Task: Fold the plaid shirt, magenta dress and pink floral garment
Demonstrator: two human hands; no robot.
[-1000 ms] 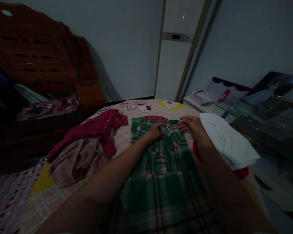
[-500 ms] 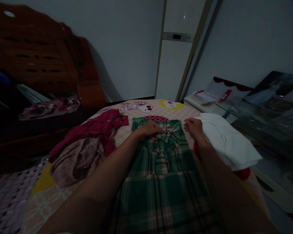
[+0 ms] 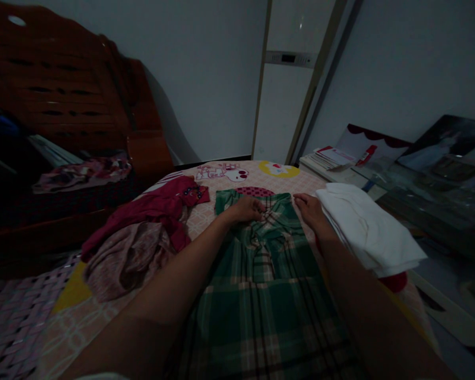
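Observation:
A green plaid garment (image 3: 261, 311) lies stretched out in front of me, its far end near the middle of the patterned cloth. My left hand (image 3: 248, 209) is on its upper part, fingers bent together on the bunched fabric. At the garment's far right corner is my right hand (image 3: 307, 207), its fingers bent and drawn together; whether cloth is between them is too dark to tell. To the right of that hand lies a folded white cloth (image 3: 370, 227).
Left of the garment lie a dark pink garment (image 3: 154, 211) and a crumpled brownish-pink cloth (image 3: 129, 258). A wooden bench (image 3: 63, 100) stands at the far left. On the right are a glass-topped stand (image 3: 427, 195) and a stack of papers (image 3: 328, 158).
My right hand has moved slightly left, to the garment's edge. My left hand has shifted a little left, and the collar-like flap beside it now lies more bunched.

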